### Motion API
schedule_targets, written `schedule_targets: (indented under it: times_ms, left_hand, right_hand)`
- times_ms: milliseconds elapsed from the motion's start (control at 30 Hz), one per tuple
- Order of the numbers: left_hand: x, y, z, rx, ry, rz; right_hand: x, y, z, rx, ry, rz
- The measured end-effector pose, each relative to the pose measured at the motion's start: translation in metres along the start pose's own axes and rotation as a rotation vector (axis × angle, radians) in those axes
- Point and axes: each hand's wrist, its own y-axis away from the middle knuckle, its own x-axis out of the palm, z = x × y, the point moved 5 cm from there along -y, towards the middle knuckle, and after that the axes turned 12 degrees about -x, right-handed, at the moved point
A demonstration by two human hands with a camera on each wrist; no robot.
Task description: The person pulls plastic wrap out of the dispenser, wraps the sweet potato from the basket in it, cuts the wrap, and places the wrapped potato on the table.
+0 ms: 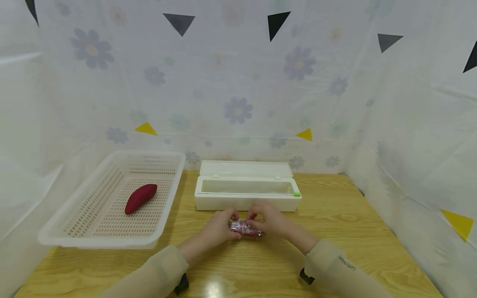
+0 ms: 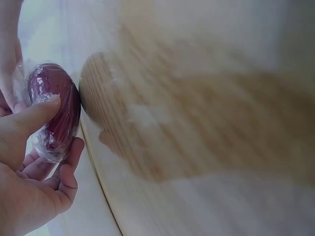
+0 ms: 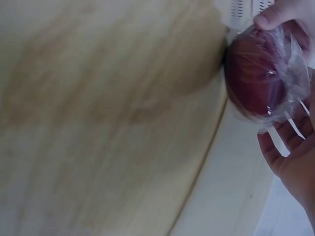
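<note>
Holding a film-wrapped sweet potato between both sets of fingers, I note the following from my remote station. The left hand has its thumb pressed on the near side of the wrapped end and its other fingers curled beneath, so it grips the item. The right hand closes over the opposite end, one fingertip on top and the rest below the loose film (the cling film bunches and stands off the skin here). The item sits just above the wooden table, directly ahead of both thumbs.

Beyond the fingertips stands the open cling film dispenser box, near but not touching. Out past the left hand's knuckles, a white perforated basket holds a bare sweet potato.

My judgement: to do this step well, the loose film at the right end wants smoothing flat against the skin, with the left hand steadying and turning slowly so no folds trap air.
</note>
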Motion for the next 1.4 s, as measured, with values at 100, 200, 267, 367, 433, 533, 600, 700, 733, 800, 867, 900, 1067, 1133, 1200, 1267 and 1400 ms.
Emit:
schedule_targets:
  times_ms: [100, 200, 267, 367, 433, 533, 600, 700, 733, 800, 867, 900, 1067, 1133, 1200, 1267, 1400]
  left_hand:
    - [0.000, 0.000, 0.000, 0.014, -0.013, -0.022]
    - [-0.001, 0.000, -0.001, 0.019, -0.016, -0.034]
    - [-0.001, 0.001, -0.001, 0.021, -0.013, -0.037]
    - [-0.001, 0.001, -0.002, 0.017, -0.009, -0.037]
    - [-0.001, 0.001, -0.001, 0.018, -0.011, -0.039]
    - [-0.001, 0.000, -0.001, 0.020, -0.014, -0.046]
    - [-0.001, 0.000, 0.000, 0.021, -0.017, -0.048]
    - [-0.001, 0.001, 0.000, 0.020, -0.010, -0.037]
    - [-0.002, 0.001, 0.000, 0.019, -0.007, -0.029]
    - [-0.002, 0.001, 0.001, 0.016, 0.006, -0.005]
    - [-0.003, 0.002, 0.001, 0.017, 0.021, 0.016]
    - [-0.003, 0.002, 0.001, 0.018, 0.029, 0.026]
    - [-0.005, 0.004, 0.000, 0.022, 0.058, 0.057]
    - [-0.006, 0.004, -0.002, 0.028, 0.059, 0.058]
    - [-0.006, 0.005, -0.005, 0.039, 0.045, 0.049]
    - [-0.007, 0.006, -0.007, 0.052, 0.030, 0.038]
    - [-0.005, 0.006, -0.011, 0.096, -0.028, 0.019]
  right_hand:
    - [0.004, 0.003, 0.000, 0.007, -0.007, -0.050]
    - [0.007, 0.006, -0.001, 0.009, 0.017, -0.111]
    - [0.008, 0.008, -0.002, 0.010, 0.038, -0.142]
    - [0.009, 0.011, -0.002, 0.004, 0.078, -0.164]
    - [0.010, 0.013, -0.001, -0.012, 0.103, -0.164]
    - [0.010, 0.015, 0.001, -0.024, 0.131, -0.141]
    - [0.010, 0.016, 0.003, -0.025, 0.148, -0.121]
    - [0.011, 0.016, 0.004, -0.019, 0.172, -0.091]
    - [0.012, 0.016, 0.004, -0.021, 0.180, -0.083]
    - [0.012, 0.016, 0.005, -0.037, 0.198, -0.077]
    - [0.012, 0.015, 0.006, -0.061, 0.217, -0.079]
    - [0.011, 0.015, 0.007, -0.072, 0.221, -0.081]
    - [0.009, 0.014, 0.010, -0.124, 0.214, -0.096]
    - [0.010, 0.016, 0.008, -0.131, 0.192, -0.088]
    - [0.010, 0.019, 0.006, -0.122, 0.142, -0.072]
    - [0.008, 0.023, 0.003, -0.096, 0.045, -0.062]
    - [0.001, 0.036, -0.004, -0.011, -0.141, -0.077]
